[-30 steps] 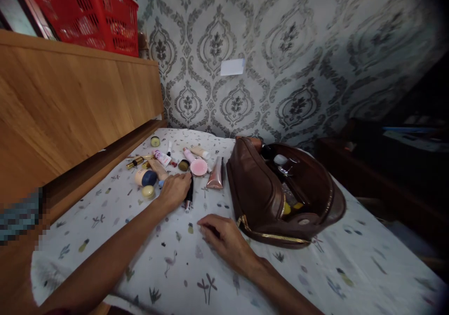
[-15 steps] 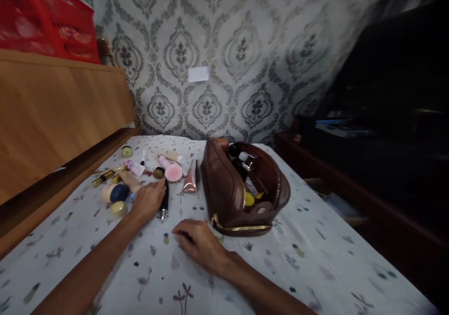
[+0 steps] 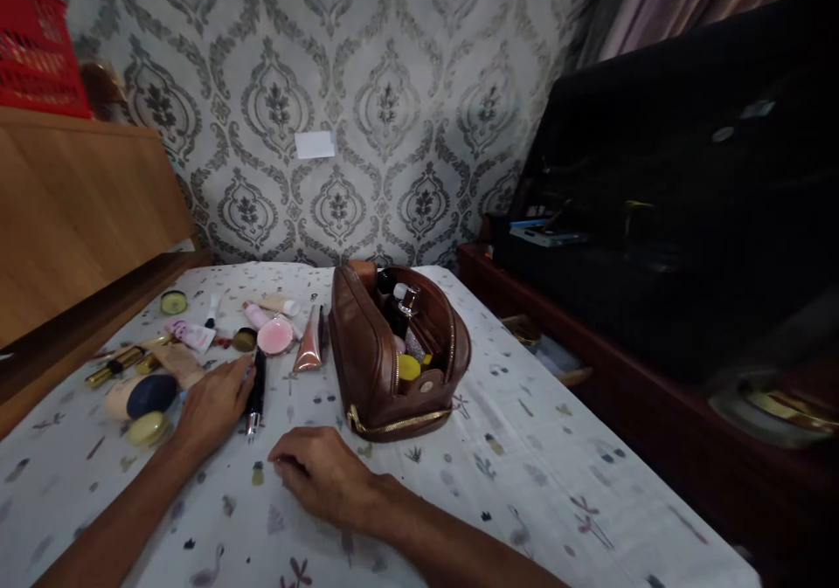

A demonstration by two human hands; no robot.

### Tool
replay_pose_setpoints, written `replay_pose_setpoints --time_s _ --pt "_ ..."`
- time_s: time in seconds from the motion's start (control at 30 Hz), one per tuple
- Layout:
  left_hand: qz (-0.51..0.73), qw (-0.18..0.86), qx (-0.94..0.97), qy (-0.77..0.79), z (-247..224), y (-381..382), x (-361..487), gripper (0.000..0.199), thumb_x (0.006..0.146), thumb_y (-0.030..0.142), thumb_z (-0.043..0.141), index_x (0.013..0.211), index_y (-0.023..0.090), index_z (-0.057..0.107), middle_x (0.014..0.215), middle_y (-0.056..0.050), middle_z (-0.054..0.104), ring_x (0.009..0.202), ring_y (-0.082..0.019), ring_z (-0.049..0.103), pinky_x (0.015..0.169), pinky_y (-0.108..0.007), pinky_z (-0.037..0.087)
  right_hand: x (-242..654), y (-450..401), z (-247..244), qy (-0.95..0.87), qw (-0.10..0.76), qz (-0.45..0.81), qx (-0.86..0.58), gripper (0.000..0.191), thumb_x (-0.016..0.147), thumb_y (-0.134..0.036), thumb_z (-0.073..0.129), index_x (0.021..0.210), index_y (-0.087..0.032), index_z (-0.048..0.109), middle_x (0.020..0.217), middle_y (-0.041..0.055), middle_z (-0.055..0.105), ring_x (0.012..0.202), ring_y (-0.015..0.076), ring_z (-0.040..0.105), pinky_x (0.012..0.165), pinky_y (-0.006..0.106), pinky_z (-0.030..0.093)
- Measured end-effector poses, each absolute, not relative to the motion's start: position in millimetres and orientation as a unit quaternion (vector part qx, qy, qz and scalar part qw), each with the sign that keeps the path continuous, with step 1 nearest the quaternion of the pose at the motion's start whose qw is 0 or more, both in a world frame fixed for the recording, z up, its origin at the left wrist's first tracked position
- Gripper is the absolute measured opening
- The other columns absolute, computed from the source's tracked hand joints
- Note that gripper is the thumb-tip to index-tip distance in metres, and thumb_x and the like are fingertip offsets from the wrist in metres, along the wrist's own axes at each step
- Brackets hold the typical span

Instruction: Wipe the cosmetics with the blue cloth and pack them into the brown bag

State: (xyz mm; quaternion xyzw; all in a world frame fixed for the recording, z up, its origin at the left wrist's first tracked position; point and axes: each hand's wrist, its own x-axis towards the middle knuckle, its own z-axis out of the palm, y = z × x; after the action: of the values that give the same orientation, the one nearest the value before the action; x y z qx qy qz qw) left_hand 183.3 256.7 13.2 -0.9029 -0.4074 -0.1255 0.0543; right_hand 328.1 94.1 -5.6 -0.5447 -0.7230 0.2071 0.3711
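My left hand (image 3: 213, 403) lies palm down among the cosmetics, its fingers stretched out. Its fingertips are beside a black pen-shaped item (image 3: 256, 396) with a silver end; whether they touch is unclear. A dark blue-capped item (image 3: 152, 395) and a pale yellow round item (image 3: 147, 429) lie left of it. Loosely curled on the cloth, my right hand (image 3: 324, 474) has a gap between thumb and fingers and nothing visible in it. Beyond it stands a brown cosmetic bag (image 3: 367, 378), unzipped, with bottles and a yellow round item (image 3: 409, 368) inside. A pink round compact (image 3: 275, 335) and a rose-coloured tube (image 3: 309, 343) lie between.
Several more tubes and small containers, including a green-lidded jar (image 3: 174, 301), are spread at the left of the patterned tablecloth (image 3: 524, 492). A wooden cabinet (image 3: 85, 212) with a red basket (image 3: 39, 55) borders the left. Dark furniture (image 3: 655, 177) stands at the right.
The camera view has turned to the right, so the table and bag appear further left. Both hands keep about the same places on the cloth.
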Motion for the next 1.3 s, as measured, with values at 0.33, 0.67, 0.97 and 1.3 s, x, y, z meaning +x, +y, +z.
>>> replay_pose_setpoints --time_s 0.33,0.67,0.97,1.3 --pt "-0.140 0.055 -0.905 -0.398 4 262 177 0.039 0.099 0.037 0.025 0.099 0.020 0.060 0.096 -0.010 0.072 0.087 -0.026 0.067 0.073 -0.035 0.048 326 96 -10 -0.730 0.370 0.195 -0.541 0.022 0.087 -0.011 0.056 0.100 -0.015 0.074 0.098 0.0090 0.077 0.088 0.0179 0.073 0.084 0.023 0.052" --pt "-0.158 0.044 -0.906 -0.391 3 261 177 0.041 0.098 0.039 0.024 0.098 0.021 0.060 0.092 -0.009 0.071 0.085 -0.027 0.067 0.075 -0.036 0.049 327 94 -7 -0.724 0.371 0.204 -0.544 0.022 0.089 -0.014 0.054 0.099 -0.016 0.073 0.099 0.0079 0.077 0.089 0.0178 0.072 0.085 0.023 0.052" --pt "-0.172 0.034 -0.906 -0.386 2 261 177 0.043 0.097 0.040 0.024 0.097 0.020 0.061 0.091 -0.011 0.072 0.084 -0.029 0.067 0.075 -0.038 0.050 326 94 -8 -0.720 0.371 0.206 -0.548 0.022 0.088 -0.013 0.055 0.099 -0.017 0.073 0.096 0.0067 0.077 0.086 0.0168 0.072 0.082 0.022 0.052" --pt "-0.174 0.031 -0.906 -0.384 -2 263 175 0.041 0.098 0.040 0.026 0.096 0.020 0.062 0.091 -0.009 0.071 0.085 -0.027 0.065 0.076 -0.037 0.048 325 96 -11 -0.713 0.378 0.215 -0.550 0.022 0.087 -0.012 0.053 0.098 -0.017 0.072 0.096 0.0075 0.077 0.090 0.0179 0.072 0.085 0.024 0.052"
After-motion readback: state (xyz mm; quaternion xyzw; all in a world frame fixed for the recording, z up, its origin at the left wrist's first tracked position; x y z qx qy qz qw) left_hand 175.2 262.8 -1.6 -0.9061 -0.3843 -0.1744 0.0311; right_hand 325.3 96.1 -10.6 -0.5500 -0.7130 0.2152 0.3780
